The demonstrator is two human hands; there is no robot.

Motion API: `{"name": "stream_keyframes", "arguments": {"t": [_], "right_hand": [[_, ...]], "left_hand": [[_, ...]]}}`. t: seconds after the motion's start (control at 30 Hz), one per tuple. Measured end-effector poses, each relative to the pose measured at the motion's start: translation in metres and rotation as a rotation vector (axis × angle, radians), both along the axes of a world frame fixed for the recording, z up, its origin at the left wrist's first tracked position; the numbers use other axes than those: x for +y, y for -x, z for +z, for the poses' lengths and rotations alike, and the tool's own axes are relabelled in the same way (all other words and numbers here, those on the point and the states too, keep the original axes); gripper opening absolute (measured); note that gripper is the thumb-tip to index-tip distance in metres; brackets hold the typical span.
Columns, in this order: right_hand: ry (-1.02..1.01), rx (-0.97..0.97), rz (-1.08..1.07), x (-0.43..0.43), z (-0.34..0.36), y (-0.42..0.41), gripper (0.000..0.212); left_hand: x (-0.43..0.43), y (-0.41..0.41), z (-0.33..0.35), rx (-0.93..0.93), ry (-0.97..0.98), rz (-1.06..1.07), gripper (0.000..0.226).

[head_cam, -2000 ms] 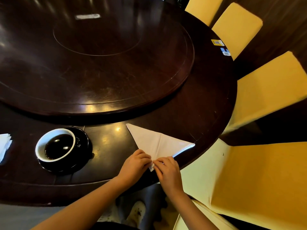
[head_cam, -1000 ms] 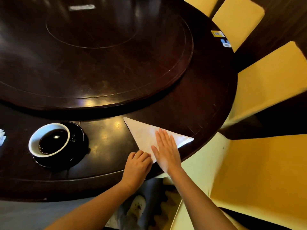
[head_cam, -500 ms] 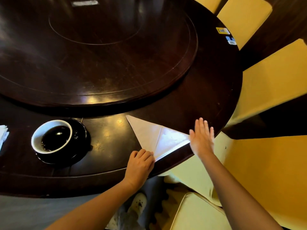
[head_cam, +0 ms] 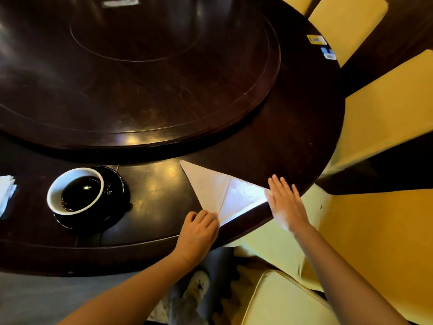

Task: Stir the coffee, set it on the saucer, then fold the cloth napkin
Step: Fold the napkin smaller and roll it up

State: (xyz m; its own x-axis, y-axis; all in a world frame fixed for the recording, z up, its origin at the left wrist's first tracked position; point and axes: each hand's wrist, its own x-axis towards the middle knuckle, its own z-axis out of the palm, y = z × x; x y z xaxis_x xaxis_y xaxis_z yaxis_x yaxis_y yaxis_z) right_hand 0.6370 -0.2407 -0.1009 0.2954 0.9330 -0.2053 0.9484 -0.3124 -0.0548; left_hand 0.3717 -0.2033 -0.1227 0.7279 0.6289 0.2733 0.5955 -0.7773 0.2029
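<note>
We found the cloth napkin [head_cam: 218,191] lying flat on the dark round table [head_cam: 269,156], close to its near edge, folded into a white triangle. 1 crease ran up from its near corner and split it into 2 panels, the right panel brighter than the left.

The person's left hand [head_cam: 199,228] sat at the napkin's near corner. Its fingers were curled down onto that tip and held it against the wood. The right hand [head_cam: 287,202] lay at the napkin's right tip with its fingers straight and slightly spread. The thumb side touched the cloth, and the palm reached over the table edge.

Well to the left of the napkin stood the white coffee cup [head_cam: 51,198] on its black saucer [head_cam: 114,184], with dark coffee [head_cam: 79,193] inside it. Further left of the napkin, at the picture's edge, we saw a small white stack [head_cam: 5,193] that was too cut off to identify.

Beyond the napkin rose the large raised turntable [head_cam: 140,78]. To the napkin's right, past the table rim, stood yellow chairs [head_cam: 386,118]. Far behind the napkin on that side, 2 small stickers [head_cam: 316,39] sat near the rim.
</note>
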Motion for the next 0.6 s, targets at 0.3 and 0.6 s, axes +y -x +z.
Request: {"name": "stream_keyframes", "arguments": {"t": [0.3,0.6], "right_hand": [[-0.206,0.702,-0.132,-0.021,0.028,0.009,0.046],[-0.21,0.992,-0.504,-0.02,0.036,0.009,0.008]], "left_hand": [[0.005,0.0,0.004,0.058,0.028,-0.027,0.028],[0.01,0.018,0.008,0.047,0.01,-0.113,0.028]]}}
